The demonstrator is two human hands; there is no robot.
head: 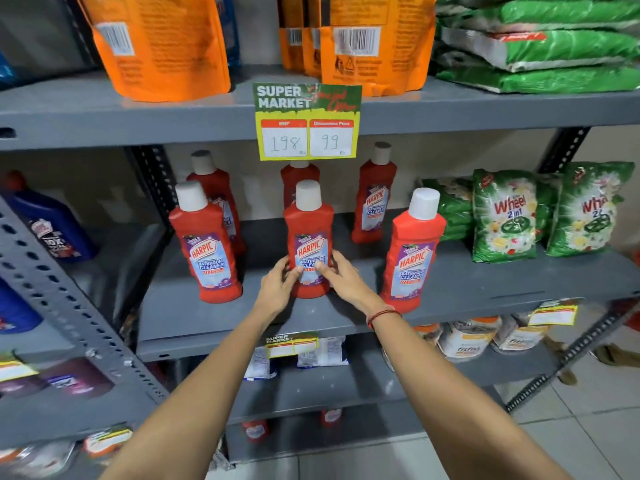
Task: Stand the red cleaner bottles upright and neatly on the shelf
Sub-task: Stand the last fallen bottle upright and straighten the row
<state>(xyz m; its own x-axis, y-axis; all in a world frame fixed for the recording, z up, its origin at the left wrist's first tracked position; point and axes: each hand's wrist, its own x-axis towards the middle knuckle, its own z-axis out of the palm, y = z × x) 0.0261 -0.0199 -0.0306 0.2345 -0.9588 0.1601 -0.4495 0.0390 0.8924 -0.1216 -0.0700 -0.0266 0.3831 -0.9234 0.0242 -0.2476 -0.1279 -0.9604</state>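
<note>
Presently, six red bottles (204, 244) upright on shelf (485, 289); left hand (277, 289) and right hand (341, 275) clasp centre bottle (309, 220), neighbours at 9 and 3 o'clock; final straightening seemingly remains.

Orange pouches (162, 46) are stacked at 12 o'clock, above a price card (307, 121) marked 198 and 99. Green detergent bags (504, 216) are seen at 3 o'clock, a blue bottle (52, 226) at 9 o'clock.
</note>
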